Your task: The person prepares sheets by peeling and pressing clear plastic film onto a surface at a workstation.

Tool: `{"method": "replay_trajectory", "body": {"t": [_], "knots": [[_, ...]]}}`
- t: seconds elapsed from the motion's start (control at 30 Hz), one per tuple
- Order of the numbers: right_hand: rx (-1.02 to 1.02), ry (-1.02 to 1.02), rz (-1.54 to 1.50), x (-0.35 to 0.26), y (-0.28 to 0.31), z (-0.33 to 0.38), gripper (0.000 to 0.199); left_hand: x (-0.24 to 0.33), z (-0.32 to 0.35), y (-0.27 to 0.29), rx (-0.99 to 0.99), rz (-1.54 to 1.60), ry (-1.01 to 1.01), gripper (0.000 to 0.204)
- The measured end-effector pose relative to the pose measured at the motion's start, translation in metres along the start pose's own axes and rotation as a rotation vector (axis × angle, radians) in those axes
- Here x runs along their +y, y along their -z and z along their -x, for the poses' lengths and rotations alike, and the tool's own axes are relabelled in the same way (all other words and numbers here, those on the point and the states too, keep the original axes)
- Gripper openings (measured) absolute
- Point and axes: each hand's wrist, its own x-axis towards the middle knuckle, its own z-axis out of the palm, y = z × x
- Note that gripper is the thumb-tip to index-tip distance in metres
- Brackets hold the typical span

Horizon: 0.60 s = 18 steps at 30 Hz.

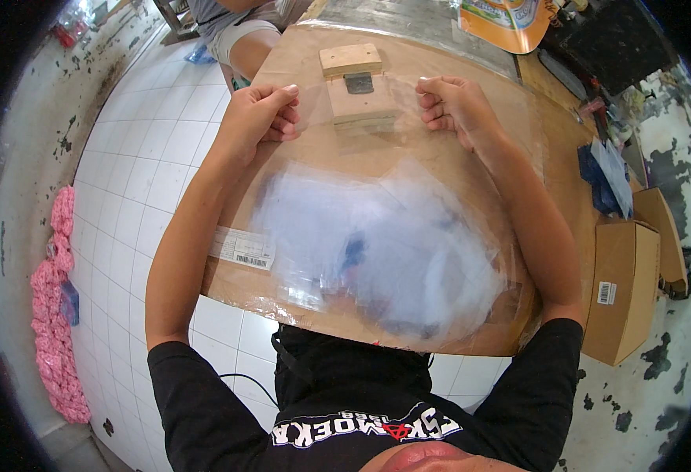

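Observation:
My left hand (267, 114) and my right hand (452, 112) are raised over the far part of the cardboard-covered table, thumbs pressed to curled fingers. A faint, see-through plastic film (405, 101) seems to span the gap between them; its edges are hard to make out. Between the hands, on the cardboard, sits a wooden block jig (361, 101) with a raised bar at its far end and a dark metal piece (358, 82) in its middle. Nearer to me spreads a loose pile of clear plastic bags (377, 244), bluish white and overlapping.
The cardboard sheet (231, 277) carries a white label at left. An open brown box (621, 291) and blue packets (605, 177) are at right. An orange printed sheet (507, 23) lies at the far right. Another person (243, 39) sits far left; a pink bundle (55, 315) lies by the left wall.

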Motion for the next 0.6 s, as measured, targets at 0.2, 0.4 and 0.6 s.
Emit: {"method": "replay_trajectory", "body": {"t": [0.2, 0.4, 0.6], "knots": [[0.016, 0.000, -0.008, 0.0018, 0.0020, -0.0007, 0.023, 0.0027, 0.0016, -0.0037, 0.020, -0.052, -0.005, 0.024], [0.003, 0.020, -0.018, 0.0031, 0.0023, -0.0011, 0.020, -0.0006, -0.0004, 0.0010, -0.003, -0.046, -0.016, 0.025], [-0.003, 0.049, -0.027, 0.0051, 0.0006, -0.0020, 0.018, -0.0030, -0.0012, 0.0039, 0.008, -0.018, -0.015, 0.024]]}}
